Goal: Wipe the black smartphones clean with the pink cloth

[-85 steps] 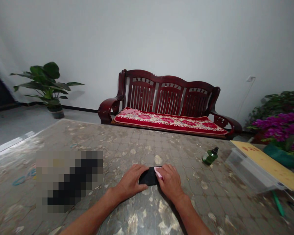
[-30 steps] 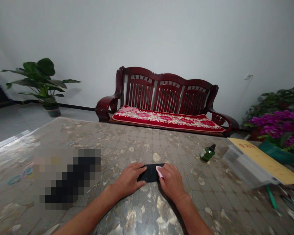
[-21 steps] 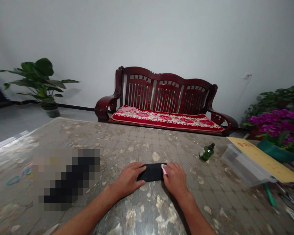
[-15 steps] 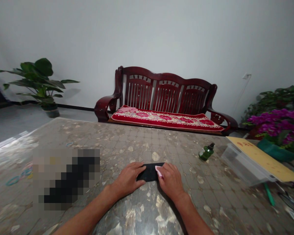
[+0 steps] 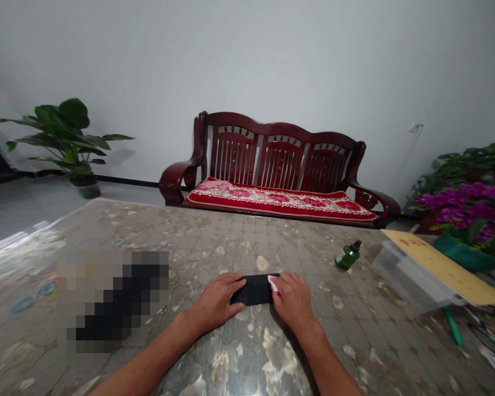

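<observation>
A black smartphone (image 5: 253, 290) lies flat on the patterned tabletop, its dark face up. My left hand (image 5: 219, 300) grips its left end, with the thumb along the near edge and the fingers at the far edge. Pinched in my right hand (image 5: 291, 300) is a small pink cloth (image 5: 273, 284), pressed on the right end of the phone. Most of the cloth is hidden under the fingers.
A green pump bottle (image 5: 347, 256) stands right of my hands. Beyond it are a clear plastic box (image 5: 412, 280) with a yellow envelope (image 5: 441, 267) on top and purple flowers (image 5: 474, 203). Coloured bands (image 5: 22, 304) lie at left beside a blurred-out patch. A wooden bench (image 5: 280, 154) stands behind.
My right hand has slid a little to the right with the pink cloth, baring more of the phone's face. My left hand keeps its hold in the same place.
</observation>
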Available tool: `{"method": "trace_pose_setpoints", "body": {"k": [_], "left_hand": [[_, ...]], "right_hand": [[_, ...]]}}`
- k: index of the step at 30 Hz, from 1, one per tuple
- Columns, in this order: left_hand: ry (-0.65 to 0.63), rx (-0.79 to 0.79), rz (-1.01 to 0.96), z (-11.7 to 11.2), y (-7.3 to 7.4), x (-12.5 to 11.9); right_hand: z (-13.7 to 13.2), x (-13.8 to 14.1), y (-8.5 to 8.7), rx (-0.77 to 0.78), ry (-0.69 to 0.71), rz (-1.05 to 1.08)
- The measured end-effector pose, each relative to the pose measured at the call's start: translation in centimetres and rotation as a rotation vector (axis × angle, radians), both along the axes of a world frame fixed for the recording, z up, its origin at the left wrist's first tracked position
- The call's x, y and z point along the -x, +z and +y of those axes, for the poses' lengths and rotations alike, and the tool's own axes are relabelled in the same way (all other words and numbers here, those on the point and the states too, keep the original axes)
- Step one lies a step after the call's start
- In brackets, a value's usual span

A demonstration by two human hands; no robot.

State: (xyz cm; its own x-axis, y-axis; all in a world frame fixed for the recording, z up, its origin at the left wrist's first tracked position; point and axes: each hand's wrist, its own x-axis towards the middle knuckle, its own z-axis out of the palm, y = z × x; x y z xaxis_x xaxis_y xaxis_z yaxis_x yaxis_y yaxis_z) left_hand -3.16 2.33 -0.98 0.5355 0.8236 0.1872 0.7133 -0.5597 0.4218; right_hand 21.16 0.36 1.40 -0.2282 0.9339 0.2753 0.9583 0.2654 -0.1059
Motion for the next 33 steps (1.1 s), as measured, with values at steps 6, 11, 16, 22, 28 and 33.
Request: {"method": "trace_pose_setpoints", "body": {"k": [6, 11, 16, 22, 28, 33], "left_hand": [[0.004, -0.003, 0.008, -0.1, 0.2, -0.1], [0.004, -0.025, -0.007, -0.1, 0.1, -0.1], [0.009, -0.021, 0.001, -0.1, -0.1, 0.0], [0.012, -0.017, 0.029, 0.0, 0.0, -0.1], [0.007, -0.011, 0.021, 0.0, 0.0, -0.1], [0.014, 0.007, 0.020, -0.1, 0.1, -0.1]], "right_hand": [[-0.3, 0.4, 0.0, -0.007, 0.045, -0.018], [-0.8, 1.7, -0.1, -0.014, 0.131, 0.006], [-0.5, 0.5, 0.2, -0.012, -0.007, -0.020], [-1.0, 1.5, 0.3, 0.000, 0.086, -0.033], [-0.9, 0.7, 0.3, 0.006, 0.082, -0.027], [-0.5, 0.0, 1.0, 0.044, -0.007, -0.085]]}}
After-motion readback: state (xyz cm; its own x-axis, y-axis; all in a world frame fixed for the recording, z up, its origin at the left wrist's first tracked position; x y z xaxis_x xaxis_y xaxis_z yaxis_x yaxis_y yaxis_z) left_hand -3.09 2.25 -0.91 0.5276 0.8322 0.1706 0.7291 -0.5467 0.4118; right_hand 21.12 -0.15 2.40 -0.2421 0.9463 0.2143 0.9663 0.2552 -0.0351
